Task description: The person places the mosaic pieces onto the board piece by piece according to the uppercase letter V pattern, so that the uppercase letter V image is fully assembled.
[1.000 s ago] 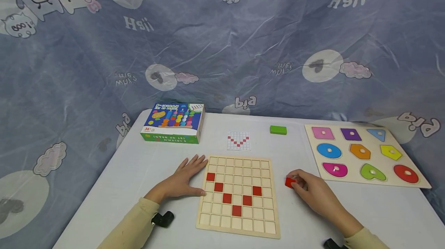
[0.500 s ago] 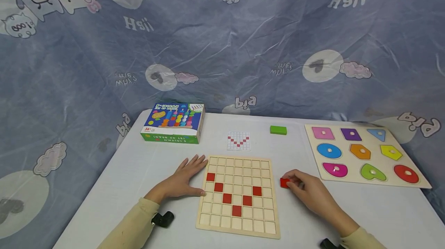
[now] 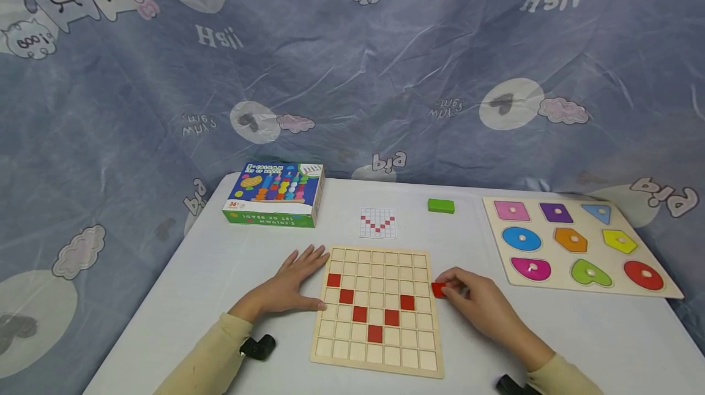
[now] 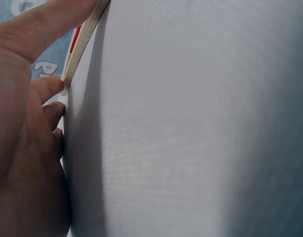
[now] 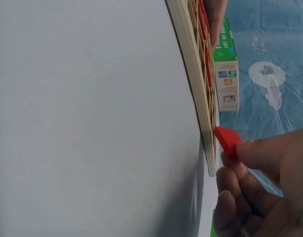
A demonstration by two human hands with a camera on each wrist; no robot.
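A wooden grid board [image 3: 377, 352] lies flat on the white table, with several red square tiles [image 3: 375, 334] set in its cells in a V-like line. My left hand [image 3: 289, 285] rests at the board's left edge, fingers spread and straight, with thumb and fingertips touching the rim. Between thumb and fingers my right hand [image 3: 479, 300] pinches another red tile [image 5: 227, 140], just at the board's right edge. In the right wrist view that tile is tilted and close to the wooden rim; whether it touches is hard to tell. Behind the board lies a pattern card [image 3: 377, 223] showing a red V.
A boxed bead set [image 3: 274, 195] stands at the back left of the table. To the right of the card sits a green block [image 3: 441, 206]. A shape puzzle board [image 3: 585, 248] with coloured knobbed pieces covers the right side. A patterned cloth hangs behind the table.
My right hand has moved left with the pinched red tile, from a gap beside the board up to its right edge. The left hand and the board have stayed put.
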